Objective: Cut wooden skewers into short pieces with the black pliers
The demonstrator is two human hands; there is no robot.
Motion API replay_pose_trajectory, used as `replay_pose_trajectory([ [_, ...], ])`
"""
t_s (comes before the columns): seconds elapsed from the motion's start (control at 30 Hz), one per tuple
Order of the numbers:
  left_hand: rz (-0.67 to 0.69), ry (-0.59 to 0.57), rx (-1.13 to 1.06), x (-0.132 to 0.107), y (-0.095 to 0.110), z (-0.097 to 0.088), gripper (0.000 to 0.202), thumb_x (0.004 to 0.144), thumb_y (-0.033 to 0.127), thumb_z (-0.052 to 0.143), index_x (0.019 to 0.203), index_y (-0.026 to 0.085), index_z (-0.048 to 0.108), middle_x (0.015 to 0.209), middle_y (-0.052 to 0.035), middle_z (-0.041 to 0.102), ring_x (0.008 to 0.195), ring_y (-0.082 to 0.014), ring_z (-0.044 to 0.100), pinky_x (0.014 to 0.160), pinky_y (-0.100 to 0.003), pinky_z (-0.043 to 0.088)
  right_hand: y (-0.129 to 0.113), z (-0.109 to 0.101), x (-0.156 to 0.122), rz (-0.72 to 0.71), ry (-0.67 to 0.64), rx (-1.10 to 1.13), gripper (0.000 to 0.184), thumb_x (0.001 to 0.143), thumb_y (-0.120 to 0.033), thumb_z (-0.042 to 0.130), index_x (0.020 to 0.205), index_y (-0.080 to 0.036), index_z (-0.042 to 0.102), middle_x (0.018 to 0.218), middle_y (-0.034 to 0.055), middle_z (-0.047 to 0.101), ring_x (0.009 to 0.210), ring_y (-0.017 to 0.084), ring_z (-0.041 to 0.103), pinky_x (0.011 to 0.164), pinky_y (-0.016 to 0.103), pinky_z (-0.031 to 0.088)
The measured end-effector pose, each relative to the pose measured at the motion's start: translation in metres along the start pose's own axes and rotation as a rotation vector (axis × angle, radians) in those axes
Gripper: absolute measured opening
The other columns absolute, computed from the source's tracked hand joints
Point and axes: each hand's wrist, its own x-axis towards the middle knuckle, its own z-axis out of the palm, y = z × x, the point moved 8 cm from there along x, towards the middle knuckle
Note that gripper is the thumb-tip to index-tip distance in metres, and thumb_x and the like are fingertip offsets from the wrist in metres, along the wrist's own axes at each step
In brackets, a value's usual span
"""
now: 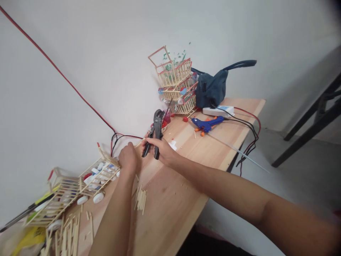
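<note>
My right hand (162, 147) is closed around the black handles of a grey hand cutter (157, 129), its head pointing up and away from me. Beside it, my left hand (128, 156) is a fist seen from the back, with its fingertips hidden. A thin pale wooden stick (139, 143) shows between the two hands and appears to come from the left one. Close below the left hand, a bunch of short cut sticks (140, 200) lies on the wooden table (170, 199).
Stick-built carts with bottle-cap wheels (98, 197) stand at left, one holding caps; loose sticks (70, 234) lie before them. Stacked stick baskets (177, 74), a dark blue bag (211, 89), a white power strip (218, 111) and a blue glue gun (207, 123) stand farther back. Cables hang off the right edge.
</note>
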Motion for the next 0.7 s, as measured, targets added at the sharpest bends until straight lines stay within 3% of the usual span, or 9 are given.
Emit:
replay_pose_trajectory([
  [0.1, -0.019, 0.033, -0.023, -0.015, -0.005, -0.024, 0.015, 0.081, 0.020, 0.044, 0.076, 0.021, 0.058, 0.074, -0.0105, 0.066, 0.073, -0.0263, 0.061, 0.063, -0.032, 0.037, -0.006, -0.006, 0.003, -0.099, 0.037, -0.168, 0.017, 0.070, -0.022, 0.060, 0.082, -0.020, 0.049, 0.058, -0.0059, 0.053, 0.052, 0.010, 0.051, 0.051, 0.024, 0.046],
  [0.27, 0.007, 0.080, -0.375, -0.061, -0.020, -0.063, 0.017, 0.077, 0.033, 0.051, 0.071, 0.021, 0.060, 0.062, -0.0015, 0.064, 0.061, -0.0191, 0.057, 0.060, -0.029, 0.037, -0.009, -0.008, 0.000, -0.201, 0.073, -0.559, 0.015, 0.075, -0.024, 0.054, 0.089, -0.019, 0.049, 0.061, -0.0048, 0.052, 0.054, 0.011, 0.050, 0.053, 0.025, 0.044],
  [0.43, 0.018, 0.182, -0.415, -0.107, -0.022, -0.099, 0.023, 0.079, 0.038, 0.049, 0.068, 0.020, 0.060, 0.056, 0.0014, 0.057, 0.055, -0.0157, 0.050, 0.056, -0.027, 0.034, -0.006, 0.022, -0.022, -0.427, -0.190, -1.020, 0.014, 0.081, -0.022, 0.051, 0.095, -0.020, 0.053, 0.087, 0.0019, 0.060, 0.078, 0.016, 0.056, 0.072, 0.029, 0.042],
  [0.57, -0.050, 0.241, -0.487, -0.125, -0.031, -0.110, 0.023, 0.080, 0.038, 0.052, 0.067, 0.020, 0.058, 0.055, 0.0026, 0.054, 0.052, -0.0138, 0.045, 0.054, -0.026, 0.033, 0.013, 0.034, -0.034, -0.468, -0.360, -1.243, 0.016, 0.083, -0.024, 0.052, 0.098, -0.019, 0.053, 0.084, 0.0022, 0.057, 0.075, 0.017, 0.054, 0.067, 0.026, 0.039],
  [0.7, -0.194, 0.333, -0.679, -0.137, -0.050, -0.106, 0.025, 0.079, 0.043, 0.057, 0.071, 0.019, 0.059, 0.057, 0.0027, 0.055, 0.049, -0.0118, 0.042, 0.049, -0.025, 0.032, 0.020, 0.034, -0.034, -0.488, -0.378, -1.265, 0.011, 0.083, -0.026, 0.054, 0.090, -0.019, 0.052, 0.078, 0.0005, 0.055, 0.070, 0.016, 0.052, 0.064, 0.024, 0.036],
])
